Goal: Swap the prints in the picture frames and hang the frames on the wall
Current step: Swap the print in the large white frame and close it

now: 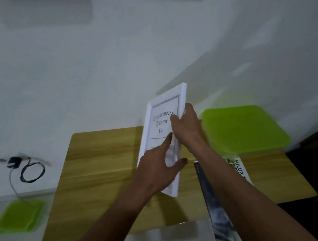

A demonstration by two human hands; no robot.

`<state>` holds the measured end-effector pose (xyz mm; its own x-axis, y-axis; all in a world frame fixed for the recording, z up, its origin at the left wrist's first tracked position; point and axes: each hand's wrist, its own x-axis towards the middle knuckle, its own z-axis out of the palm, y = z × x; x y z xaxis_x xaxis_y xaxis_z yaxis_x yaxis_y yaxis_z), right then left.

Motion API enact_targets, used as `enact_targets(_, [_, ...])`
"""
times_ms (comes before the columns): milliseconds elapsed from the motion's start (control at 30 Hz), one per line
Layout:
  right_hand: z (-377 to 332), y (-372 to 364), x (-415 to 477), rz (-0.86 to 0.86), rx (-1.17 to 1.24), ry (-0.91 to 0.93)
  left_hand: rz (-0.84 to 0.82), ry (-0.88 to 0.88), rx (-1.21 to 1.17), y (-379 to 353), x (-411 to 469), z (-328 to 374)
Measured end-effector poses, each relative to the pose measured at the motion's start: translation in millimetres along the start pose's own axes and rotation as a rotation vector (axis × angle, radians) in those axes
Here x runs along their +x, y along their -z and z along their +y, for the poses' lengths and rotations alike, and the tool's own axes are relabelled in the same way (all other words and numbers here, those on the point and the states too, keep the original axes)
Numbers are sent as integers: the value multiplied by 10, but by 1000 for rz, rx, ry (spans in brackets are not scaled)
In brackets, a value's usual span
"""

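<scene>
A white wall (91, 68) fills the upper part of the view. Below it stands a wooden tabletop (102, 184). A bright green box (244, 127) sits on its far right corner.

The white picture frame (160, 124) is held tilted in the air over the far half of the tabletop, right of the middle, with its front toward the person and its lower corner close above the wood. The print inside reads "Document Frame A4".

A dark panel (210, 202) lies along the near right part of the tabletop, overhanging the near edge and partly hidden by the right forearm. Whether it is a frame or a print cannot be told.

The right hand (187, 126) grips the frame's right edge: the thumb lies on the front and the fingers (187, 108) curl round behind. The left hand (157, 169) lies on the lower front of the frame, with the index finger straight and flat against the glass and the thumb spread wide toward the right edge. Its other fingers are hidden.

A printed sheet (239, 169) marked "HILUX" lies near the right edge. Left of the table a green lid (19, 215) rests on the floor, and a black charger (12, 162) with a coiled cable is on the wall.
</scene>
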<state>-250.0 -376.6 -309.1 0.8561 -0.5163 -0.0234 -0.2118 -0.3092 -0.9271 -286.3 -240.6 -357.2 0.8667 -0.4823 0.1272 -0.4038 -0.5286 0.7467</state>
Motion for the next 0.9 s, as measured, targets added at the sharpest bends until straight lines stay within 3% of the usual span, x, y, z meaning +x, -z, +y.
enact_targets(100, [45, 275, -19, -38, 43, 64, 49, 46, -172, 89, 74, -28])
enact_targets(233, [66, 673, -79, -130, 229, 58, 279, 66, -12, 494, 400, -121])
enact_targets(367, [31, 1066, -126, -148, 311, 102, 201, 213, -106, 916, 763, 84])
enact_targets(500, [-97, 1480, -144, -175, 425, 96, -133, 128, -463, 1088, 870, 490])
enact_targets(567, [-177, 1722, -134, -175, 446, 127, -206, 64, -556, 1101, 912, 736])
enact_targets(733, [-344, 2505, 3, -143, 432, 244, -245, -119, -602, 980, 1157, 1390])
enact_targets(900, [-493, 3393, 417, -144, 349, 363, -170, -264, -590, 689, 1560, 2125])
